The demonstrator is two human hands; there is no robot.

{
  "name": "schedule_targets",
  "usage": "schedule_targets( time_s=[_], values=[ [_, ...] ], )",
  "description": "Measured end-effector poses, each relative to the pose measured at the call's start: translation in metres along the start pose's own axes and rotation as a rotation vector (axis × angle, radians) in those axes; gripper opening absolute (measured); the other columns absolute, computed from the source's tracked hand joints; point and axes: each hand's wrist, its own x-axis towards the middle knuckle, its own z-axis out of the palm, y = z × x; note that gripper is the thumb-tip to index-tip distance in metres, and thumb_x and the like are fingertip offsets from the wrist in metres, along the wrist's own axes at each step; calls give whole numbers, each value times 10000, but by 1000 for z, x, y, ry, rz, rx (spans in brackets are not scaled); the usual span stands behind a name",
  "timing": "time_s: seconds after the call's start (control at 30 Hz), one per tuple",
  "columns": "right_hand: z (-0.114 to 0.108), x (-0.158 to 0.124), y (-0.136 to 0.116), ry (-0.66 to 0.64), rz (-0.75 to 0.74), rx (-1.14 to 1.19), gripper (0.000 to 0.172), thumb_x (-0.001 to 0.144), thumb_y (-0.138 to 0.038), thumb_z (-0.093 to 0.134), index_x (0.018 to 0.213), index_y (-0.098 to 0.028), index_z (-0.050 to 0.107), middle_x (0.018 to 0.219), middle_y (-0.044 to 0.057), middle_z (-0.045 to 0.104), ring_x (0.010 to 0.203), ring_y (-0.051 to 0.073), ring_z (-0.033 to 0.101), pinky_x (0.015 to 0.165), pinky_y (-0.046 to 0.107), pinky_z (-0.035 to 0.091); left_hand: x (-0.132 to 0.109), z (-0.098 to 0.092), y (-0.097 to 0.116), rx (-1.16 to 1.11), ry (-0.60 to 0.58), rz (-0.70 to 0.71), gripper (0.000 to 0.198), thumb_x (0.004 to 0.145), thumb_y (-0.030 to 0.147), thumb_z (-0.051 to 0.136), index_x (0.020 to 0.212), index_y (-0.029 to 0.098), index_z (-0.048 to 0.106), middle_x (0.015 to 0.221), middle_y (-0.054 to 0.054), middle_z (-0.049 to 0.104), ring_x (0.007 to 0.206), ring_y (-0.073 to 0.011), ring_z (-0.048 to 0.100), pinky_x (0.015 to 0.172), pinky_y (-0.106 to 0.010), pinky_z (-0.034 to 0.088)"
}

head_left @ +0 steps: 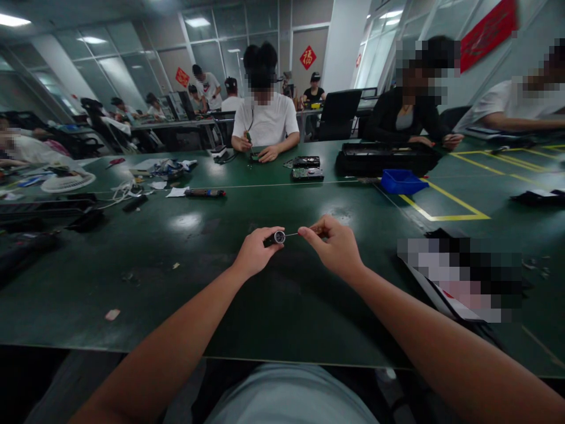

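Left hand (255, 252): my grip is pinched around a small black cylinder (277, 237) with a shiny round end, held up just above the green surface (185, 294), near the middle of the scene.
Cylinder: it sits at my fingertips only, its shiny end facing me. I judge a hold this light could let it roll out and drop, and it is small and dark enough to be hard to find down there.
Thin metal rod (291, 234): it runs between my two hands, one end at the cylinder. If my hands drift apart or tilt against each other, I think it could bend or slip out.
Right hand (335, 242): my grip is pressed together on a small brownish piece (316, 229) at the rod's right end. I cannot tell what the piece is; most of it is hidden by my fingers.
Blurred object (463, 277): it lies on the surface just right of my right forearm. A wide elbow move could knock it.
Far side: a person in a white shirt (266, 121) works across the surface, well apart from my hands; a blue tray (401, 181) stands far right.
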Motion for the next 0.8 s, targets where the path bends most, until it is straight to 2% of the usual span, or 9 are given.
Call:
schedule_targets(
  time_s=[0.13, 0.27, 0.37, 0.47, 0.67, 0.8],
  values=[
    [2, -1, 2, -48, -51, 83, 150, 904, -380, 594, 921, -231, 601, 795, 35, 703, 695, 184, 648, 613, 305, 464, 0, 0, -2, 10, -4, 4, 417, 835, 212, 731, 1243, 277, 675, 1215, -46, 704, 1151, -253, 610, 1031, -448, 434],
    [1, 0, 2, -102, -96, 108, 144, 918, -279, 533, 1031, -223, 602, 911, 55, 729, 815, 204, 688, 731, 340, 504, 0, 1, -5, 20, -3, 25, 418, 826, 196, 736, 1233, 274, 680, 1214, -46, 704, 1145, -249, 610, 1026, -443, 433],
    [-1, 0, 1, -128, -79, 58, 187, 955, -343, 507, 985, -217, 641, 788, 27, 704, 704, 183, 661, 662, 314, 473, 0, 1, -5, 22, -3, 30, 418, 822, 193, 739, 1229, 270, 682, 1206, -50, 706, 1141, -250, 610, 1025, -442, 432],
    [-1, 0, 0, -131, -33, -5, 293, 985, -413, 466, 893, -219, 666, 614, -11, 612, 555, 157, 579, 569, 296, 402, 0, 1, -5, 21, 0, 29, 414, 827, 204, 736, 1232, 273, 681, 1205, -54, 704, 1136, -252, 610, 1025, -449, 431],
    [0, -1, -2, -131, -56, 26, 219, 968, -298, 464, 1070, -200, 632, 698, -3, 628, 585, 151, 573, 579, 285, 400, 0, 0, -4, 29, -6, 38, 414, 824, 202, 740, 1228, 270, 681, 1191, -49, 707, 1124, -252, 613, 1010, -435, 439],
    [1, -2, 0, -152, -50, 66, 256, 992, -354, 434, 955, -214, 645, 686, 0, 611, 620, 161, 581, 604, 296, 408, 1, 0, -3, 54, -7, 25, 405, 834, 204, 731, 1230, 269, 676, 1198, -45, 705, 1131, -247, 616, 1010, -427, 442]
  ],
)
